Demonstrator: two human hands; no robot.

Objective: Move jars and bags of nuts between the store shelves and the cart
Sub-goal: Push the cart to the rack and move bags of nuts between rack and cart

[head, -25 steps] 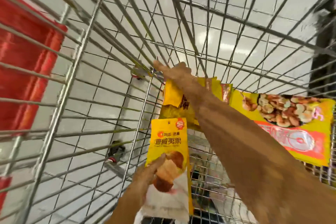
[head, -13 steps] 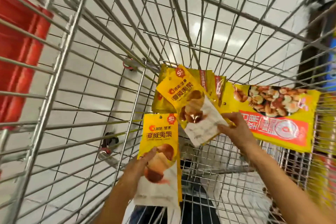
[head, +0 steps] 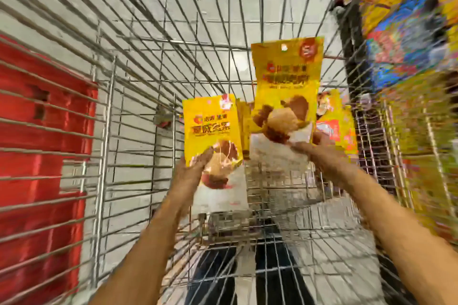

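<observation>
yellow foil bags of nuts are being held up, one in each hand, inside the silver wire shopping cart (head: 106, 131). left hand (head: 192, 168) is gripping the lower half of a flat yellow bag with a white bottom panel and a printed nut picture (head: 213, 136), thumb lying across its front; this bag is standing upright, just left of the cart's centre line. right hand (head: 322, 153) is pinching the white lower corner of a second yellow bag of the same print (head: 285, 86), which is sitting higher and slightly further into the cart than the first bag, also upright. the two bags are just beside each other; whether their edges are touching cannot be told through the blur. more yellow packets with red print (head: 339, 129) are lying in the cart behind the right-hand bag, partly hidden by it. a red plastic crate (head: 42, 151) is showing through the cart's left wall. blurred yellow, blue and red packaging on shelves (head: 406, 39) is showing beyond the cart's right wall. dark trouser legs (head: 280, 267) are showing below the cart floor.
</observation>
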